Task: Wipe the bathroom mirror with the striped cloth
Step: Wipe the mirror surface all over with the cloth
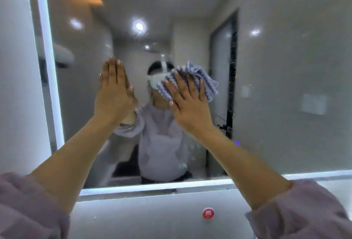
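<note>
Both my sleeves (pixel 28 206) sit pushed up near the elbows, lilac fabric, forearms bare and raised toward the glass.

Red round sticker (pixel 208 213) on the white wall under the mirror, between my two forearms and nearer the right one.

My left hand (pixel 112 94): flat, fingers straight and together, pointing up, palm against the mirror (pixel 285 86). It holds nothing. Its reflection meets it at the glass.

My right hand (pixel 187 103): open and flat, fingers spread, palm pressing the cloth (pixel 198 80) onto the mirror. No pinch or fist; the cloth is trapped between palm and glass. The cloth is blue-and-white striped, bunched and crumpled. Most of it shows above and to the right of my fingertips; a strip also shows left of the fingers. The part under the palm is hidden.

Cloth position on the mirror: about mid-height, slightly right of centre, well apart from the lit strip (pixel 49 67) along the left edge.

In the reflection: a person in a lilac top, arms raised, cloth covering part of the head.
</note>
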A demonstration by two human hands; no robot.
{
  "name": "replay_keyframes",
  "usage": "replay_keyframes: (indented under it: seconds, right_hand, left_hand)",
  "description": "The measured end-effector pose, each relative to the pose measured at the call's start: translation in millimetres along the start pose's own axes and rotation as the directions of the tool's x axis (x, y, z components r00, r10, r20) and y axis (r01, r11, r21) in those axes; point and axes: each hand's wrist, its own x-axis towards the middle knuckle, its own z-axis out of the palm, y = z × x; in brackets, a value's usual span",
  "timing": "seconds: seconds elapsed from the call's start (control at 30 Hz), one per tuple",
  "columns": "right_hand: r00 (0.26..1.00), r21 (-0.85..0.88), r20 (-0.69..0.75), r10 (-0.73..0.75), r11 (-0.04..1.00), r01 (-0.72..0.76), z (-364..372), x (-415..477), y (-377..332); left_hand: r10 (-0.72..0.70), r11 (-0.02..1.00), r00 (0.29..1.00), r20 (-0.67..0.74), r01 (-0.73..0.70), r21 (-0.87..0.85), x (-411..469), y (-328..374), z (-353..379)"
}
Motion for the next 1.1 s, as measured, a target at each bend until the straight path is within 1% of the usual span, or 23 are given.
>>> replay_keyframes:
  seconds: [0.07,0.13,0.2,0.27,0.33,0.37,0.4,0.43,0.47,0.5,0.53,0.6,0.67,0.73,0.8,0.87,0.93,1.03,1.1]
  right_hand:
    - [0.998,0.028,0.044,-0.055,0.998,0.054,9,-41,-14]
    - [0.980,0.046,0.136,-0.142,0.990,0.137,14,-92,-27]
    - [0.939,0.037,0.244,-0.244,0.970,0.242,19,-142,-32]
    - [0.892,0.083,0.335,-0.304,0.952,0.293,19,-183,-31]
    - [0.877,0.122,0.350,-0.329,0.944,0.306,12,-192,-20]
    - [0.887,0.107,0.330,-0.324,0.946,0.306,10,-185,-12]
    - [0.911,0.078,0.301,-0.283,0.959,0.273,9,-173,-4]
    - [0.946,0.045,0.258,-0.196,0.981,0.191,7,-154,4]
    - [0.975,0.020,0.209,-0.079,0.997,0.077,5,-132,13]
    - [0.984,0.006,0.176,0.030,0.999,-0.031,3,-109,21]
    - [0.982,0.000,0.158,0.106,0.994,-0.108,1,-89,28]
    - [0.973,0.002,0.155,0.173,0.984,-0.176,0,-68,31]
    - [0.974,0.017,0.134,0.185,0.982,-0.189,4,-69,20]
    - [0.981,0.046,0.149,0.126,0.990,-0.134,9,-94,0]
    - [0.977,0.087,0.211,0.005,0.996,-0.024,16,-132,-29]
    - [0.950,0.142,0.288,-0.122,0.986,0.083,21,-171,-58]
    - [0.913,0.194,0.345,-0.218,0.968,0.158,25,-195,-75]
    - [0.881,0.213,0.375,-0.288,0.952,0.220,25,-191,-69]
    - [0.897,0.184,0.339,-0.283,0.955,0.232,22,-166,-59]
  left_hand:
    - [0.004,1.000,1.000,0.004,-0.004,0.000,-1,1,-1]
    - [0.015,1.000,1.000,-0.004,-0.015,0.012,-2,-1,0]
    - [0.011,1.000,1.000,0.012,-0.011,0.017,-1,-2,2]
    - [0.016,1.000,1.000,0.011,-0.017,0.018,-2,-3,1]
    - [0.016,1.000,1.000,0.020,-0.016,0.012,-2,-2,-2]
    - [0.013,1.000,1.000,0.027,-0.014,0.007,-3,-2,-3]
    - [0.009,1.000,0.999,0.031,-0.010,0.004,-3,-1,-4]
    - [0.005,1.000,0.999,0.037,-0.005,0.008,-3,0,-5]
    - [-0.001,1.000,0.999,0.048,0.000,0.022,-2,0,-4]
    - [-0.010,0.999,0.998,0.058,0.008,0.037,-2,1,-3]
    - [-0.018,0.999,0.998,0.064,0.015,0.045,-3,1,-3]
    - [-0.023,0.999,0.998,0.051,0.021,0.042,-4,1,-2]
    - [-0.021,0.999,0.999,0.036,0.020,0.032,-4,2,-2]
    - [-0.019,1.000,0.999,0.031,0.018,0.025,-3,2,-1]
    - [-0.016,1.000,0.999,0.032,0.016,0.026,-4,2,1]
    - [-0.016,1.000,0.999,0.032,0.016,0.024,-4,1,1]
    - [-0.013,1.000,1.000,0.028,0.012,0.025,-3,0,1]
    - [-0.013,1.000,0.999,0.029,0.012,0.019,-3,0,1]
    - [-0.011,1.000,1.000,0.029,0.010,0.015,-3,-1,2]
